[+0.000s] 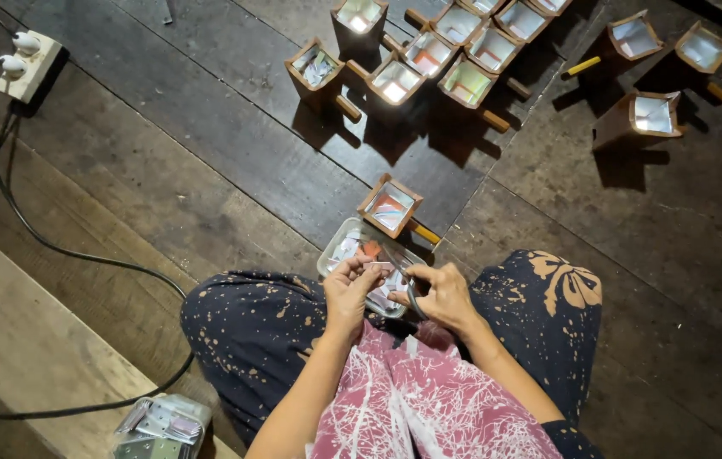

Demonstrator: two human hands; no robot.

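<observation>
Hands over lap, above clear plastic tray [334,253] on wooden floor [208,153]. Left hand [349,285] pinches small paper scrap [375,266]. Right hand [441,293] grips scissors [402,270], blades at scrap, probably cutting. Wooden box [390,205] just beyond tray; more boxes [454,51] farther off.

Dark brown plank floor [208,144] carries brown wooden boxes [390,204] lined white, some tinted red or green, with yellow pegs [583,65], a white socket block [33,64] with black cable [55,246], while the trousers [250,331] are navy with tan splatter and flower, the cloth [412,399] pink with white branches.
</observation>
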